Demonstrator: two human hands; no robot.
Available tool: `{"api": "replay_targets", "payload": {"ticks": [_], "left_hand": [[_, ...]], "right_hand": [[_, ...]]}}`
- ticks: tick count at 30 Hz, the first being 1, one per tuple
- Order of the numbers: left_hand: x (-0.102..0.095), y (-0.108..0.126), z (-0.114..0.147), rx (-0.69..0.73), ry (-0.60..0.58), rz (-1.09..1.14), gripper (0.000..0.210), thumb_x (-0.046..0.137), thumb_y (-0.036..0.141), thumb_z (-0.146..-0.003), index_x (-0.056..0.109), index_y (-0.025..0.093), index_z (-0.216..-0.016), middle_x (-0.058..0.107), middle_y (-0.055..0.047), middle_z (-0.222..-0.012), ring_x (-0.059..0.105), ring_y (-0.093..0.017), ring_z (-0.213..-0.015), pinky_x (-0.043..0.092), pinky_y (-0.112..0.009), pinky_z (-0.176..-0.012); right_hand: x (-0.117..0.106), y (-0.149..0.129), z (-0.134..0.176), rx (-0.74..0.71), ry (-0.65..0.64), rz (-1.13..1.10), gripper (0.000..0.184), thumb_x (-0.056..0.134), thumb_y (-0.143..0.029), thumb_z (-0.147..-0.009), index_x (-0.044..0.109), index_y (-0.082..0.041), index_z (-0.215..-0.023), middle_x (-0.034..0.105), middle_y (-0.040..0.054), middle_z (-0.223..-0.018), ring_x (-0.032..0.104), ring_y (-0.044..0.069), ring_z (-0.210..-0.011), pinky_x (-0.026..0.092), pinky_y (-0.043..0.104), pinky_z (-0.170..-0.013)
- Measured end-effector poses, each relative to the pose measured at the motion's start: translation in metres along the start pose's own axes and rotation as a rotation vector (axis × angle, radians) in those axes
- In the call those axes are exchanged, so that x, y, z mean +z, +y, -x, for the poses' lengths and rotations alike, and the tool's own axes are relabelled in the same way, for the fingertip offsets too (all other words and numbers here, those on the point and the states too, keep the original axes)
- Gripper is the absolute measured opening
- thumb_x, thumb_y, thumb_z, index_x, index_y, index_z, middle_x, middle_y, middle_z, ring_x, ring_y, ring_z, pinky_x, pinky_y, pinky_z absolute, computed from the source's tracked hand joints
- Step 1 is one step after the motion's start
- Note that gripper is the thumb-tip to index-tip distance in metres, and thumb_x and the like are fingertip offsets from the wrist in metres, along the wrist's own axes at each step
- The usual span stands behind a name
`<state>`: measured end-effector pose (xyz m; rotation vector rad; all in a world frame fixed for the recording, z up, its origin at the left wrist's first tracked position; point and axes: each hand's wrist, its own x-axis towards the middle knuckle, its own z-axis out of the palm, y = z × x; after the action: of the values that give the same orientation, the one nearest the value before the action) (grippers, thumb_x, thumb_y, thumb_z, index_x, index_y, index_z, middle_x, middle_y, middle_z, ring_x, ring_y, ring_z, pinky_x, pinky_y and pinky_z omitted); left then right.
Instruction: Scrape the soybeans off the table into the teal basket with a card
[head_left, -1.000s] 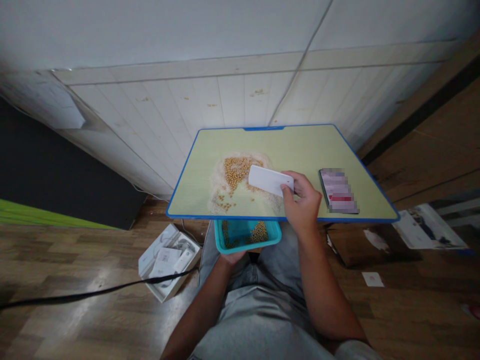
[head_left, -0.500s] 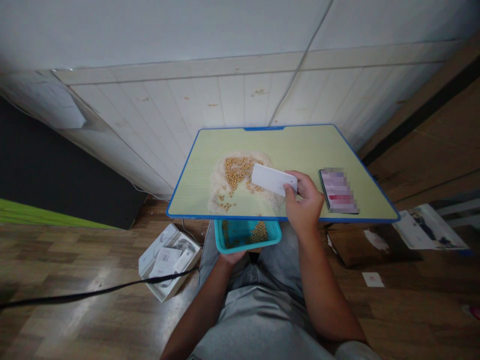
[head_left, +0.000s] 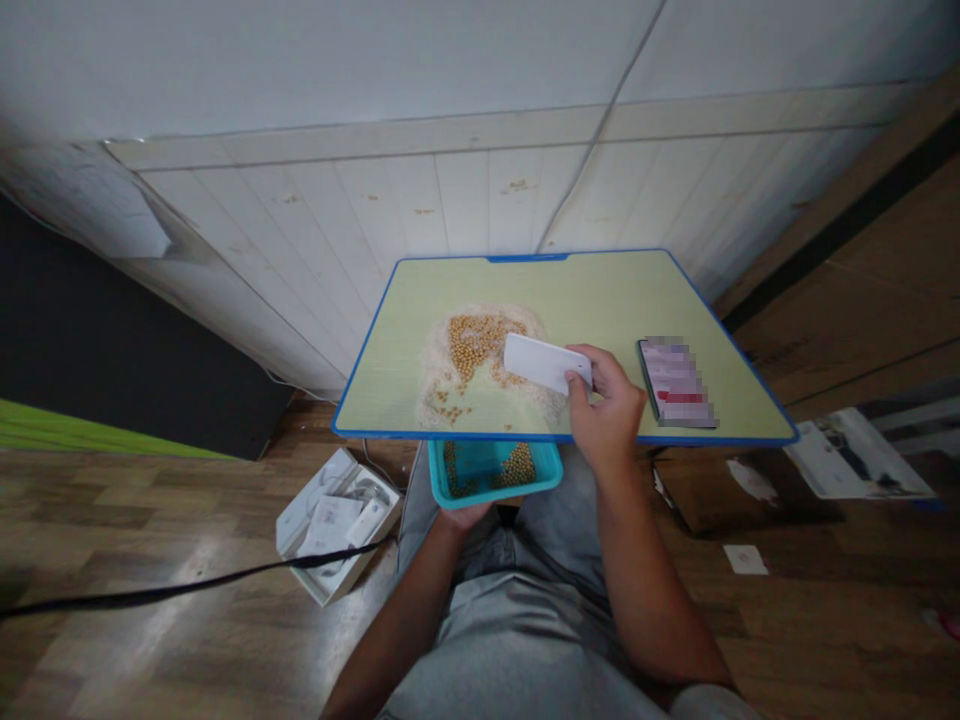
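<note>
My right hand (head_left: 609,405) grips one end of a flat white scraper-like plate (head_left: 541,361) with rounded corners, thumb on top. The plate's far end is over the right side of a heap of yellow soybeans (head_left: 471,345). White rice-like grains (head_left: 433,365) surround the beans on the tabletop (head_left: 600,290), and a few beans lie loose nearer the front edge. Under that edge, my left hand (head_left: 465,516) supports a teal plastic basket (head_left: 556,475) from below, its fingers mostly hidden. More soybeans (head_left: 519,464) lie inside the basket, which is partly covered by the table.
A phone (head_left: 677,385) with a blurred screen lies right of my right hand. On the floor at left stands an open white box (head_left: 337,525) with papers and cables, a black strap (head_left: 202,582) crossing it. A pale wall (head_left: 480,200) rises behind the table.
The white plate and my right hand have shifted very slightly. A loose bean near the front edge lies a little farther left. The basket stays where it was.
</note>
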<state>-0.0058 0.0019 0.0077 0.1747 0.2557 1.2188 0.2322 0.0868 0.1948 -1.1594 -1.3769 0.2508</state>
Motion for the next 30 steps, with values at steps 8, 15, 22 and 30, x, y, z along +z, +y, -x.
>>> {"api": "replay_targets", "payload": {"ticks": [8, 15, 22, 30], "left_hand": [[-0.007, 0.001, 0.0, -0.053, -0.008, -0.017, 0.072, 0.047, 0.077, -0.126, 0.084, 0.04, -0.174, 0.073, 0.001, -0.195, 0.025, -0.043, -0.205, 0.024, -0.082, -0.163], [-0.001, 0.0, 0.001, -0.027, 0.149, -0.055, 0.073, 0.043, 0.076, -0.125, 0.083, 0.042, -0.177, 0.073, 0.003, -0.195, 0.024, -0.041, -0.205, 0.025, -0.078, -0.164], [0.001, -0.002, -0.001, 0.013, 0.229, -0.057, 0.069, 0.049, 0.077, -0.123, 0.093, 0.04, -0.161, 0.076, 0.005, -0.192, 0.029, -0.043, -0.204, 0.033, -0.074, -0.162], [0.025, -0.001, -0.001, 0.041, 0.23, -0.076, 0.069, 0.055, 0.072, -0.123, 0.087, 0.037, -0.173, 0.069, 0.001, -0.198, 0.03, -0.042, -0.204, 0.032, -0.072, -0.163]], "right_hand": [[-0.002, 0.0, 0.001, 0.037, -0.006, -0.027, 0.028, 0.076, -0.033, -0.107, 0.091, -0.029, -0.13, 0.098, 0.0088, -0.122, 0.095, 0.035, -0.108, 0.08, 0.05, -0.1], [-0.002, -0.003, 0.001, 0.026, -0.039, -0.081, 0.026, 0.079, -0.036, -0.107, 0.094, -0.03, -0.128, 0.099, 0.0084, -0.118, 0.095, 0.033, -0.101, 0.079, 0.046, -0.093], [-0.002, -0.005, 0.001, 0.019, -0.07, -0.068, 0.027, 0.079, -0.035, -0.106, 0.094, -0.03, -0.128, 0.099, 0.0083, -0.12, 0.095, 0.033, -0.105, 0.08, 0.046, -0.096], [0.001, -0.005, 0.002, 0.011, -0.059, -0.106, 0.026, 0.08, -0.036, -0.106, 0.094, -0.03, -0.127, 0.099, 0.0083, -0.119, 0.095, 0.033, -0.103, 0.079, 0.045, -0.092]]}}
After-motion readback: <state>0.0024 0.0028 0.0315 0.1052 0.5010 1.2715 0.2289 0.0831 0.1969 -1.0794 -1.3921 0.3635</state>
